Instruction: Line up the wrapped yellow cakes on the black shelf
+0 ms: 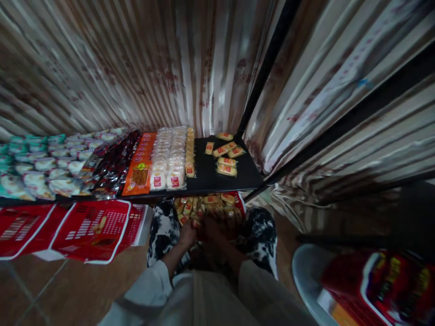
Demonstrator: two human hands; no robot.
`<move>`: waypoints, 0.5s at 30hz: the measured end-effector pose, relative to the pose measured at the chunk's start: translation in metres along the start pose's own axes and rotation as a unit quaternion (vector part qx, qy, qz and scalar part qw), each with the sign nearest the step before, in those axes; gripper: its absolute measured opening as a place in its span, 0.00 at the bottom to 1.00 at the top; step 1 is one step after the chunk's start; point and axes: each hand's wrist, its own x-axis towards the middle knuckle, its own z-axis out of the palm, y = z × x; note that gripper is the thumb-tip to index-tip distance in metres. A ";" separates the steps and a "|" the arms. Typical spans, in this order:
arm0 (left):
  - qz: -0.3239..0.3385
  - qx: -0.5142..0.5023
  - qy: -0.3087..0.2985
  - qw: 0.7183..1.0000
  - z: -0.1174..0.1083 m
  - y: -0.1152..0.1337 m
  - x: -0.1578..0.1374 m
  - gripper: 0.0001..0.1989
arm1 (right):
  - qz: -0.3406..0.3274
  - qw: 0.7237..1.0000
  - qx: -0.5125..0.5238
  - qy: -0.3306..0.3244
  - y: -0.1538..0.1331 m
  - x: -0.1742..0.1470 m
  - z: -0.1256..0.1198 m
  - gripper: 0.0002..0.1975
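Observation:
An open red box [242, 202] between my knees is filled with small yellow wrapped snack cakes [212, 199]. My left hand [187, 235] is at the box's near left side, its fingers closed around a wrapped snack cake [196, 222]. Close beside it, my right hand [211, 228] reaches in over the box; its fingers are dark and blurred, so their grip is hidden. Several of the same yellow packets [226, 148] lie loose on the right end of the black shelf [207, 179], above the box.
Along the shelf stand rows of white round packets [168, 158], an orange snack bag [140, 163], dark shiny packets [113, 165] and green-and-white packets [37, 158]. Red printed bags [91, 228] hang below. Black poles [268, 68] cross a striped curtain [152, 63]. A grey chair [306, 271] holds red packages [353, 276].

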 end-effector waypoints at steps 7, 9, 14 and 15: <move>0.014 0.008 0.004 1.000 -0.003 0.011 -0.007 0.22 | 0.001 1.000 -0.029 0.003 -0.003 -0.007 -0.015 0.06; 0.028 0.015 0.016 0.999 -0.005 0.017 -0.009 0.22 | 0.006 1.000 -0.020 0.009 -0.002 -0.009 -0.019 0.07; 0.031 0.006 0.051 0.998 -0.010 0.035 -0.011 0.26 | -0.006 0.995 0.100 0.018 -0.007 -0.005 -0.033 0.08; 0.027 0.001 0.046 0.999 -0.011 0.040 -0.011 0.26 | -0.014 0.991 0.129 0.016 -0.010 -0.003 -0.036 0.10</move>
